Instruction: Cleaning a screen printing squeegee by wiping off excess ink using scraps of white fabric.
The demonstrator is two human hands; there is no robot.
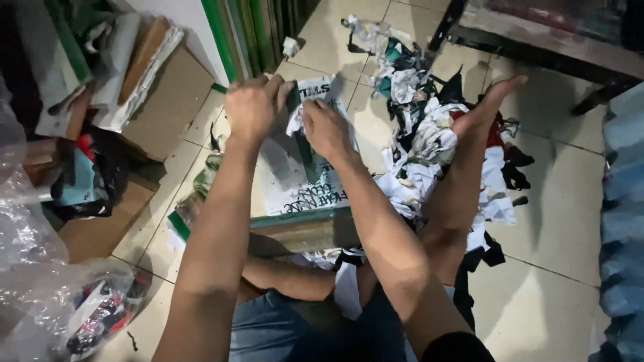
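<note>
At the far left, cardboard pieces (168, 100) lean by the wall, with clear plastic bags (47, 295) nearer. The left hand (253, 107) is clenched on the far edge of a green-framed printing screen (295, 201) lying on the tiled floor. Just right, the right hand (325, 127) pinches a white printed paper strip (310, 100) on the screen. Right again, cloth scraps (429, 141) lie piled under a bare foot (490, 104).

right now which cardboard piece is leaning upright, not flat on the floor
The brown cardboard sheet at upper left, tilted against the wall stack; the other cardboard lies flat lower down.
</note>
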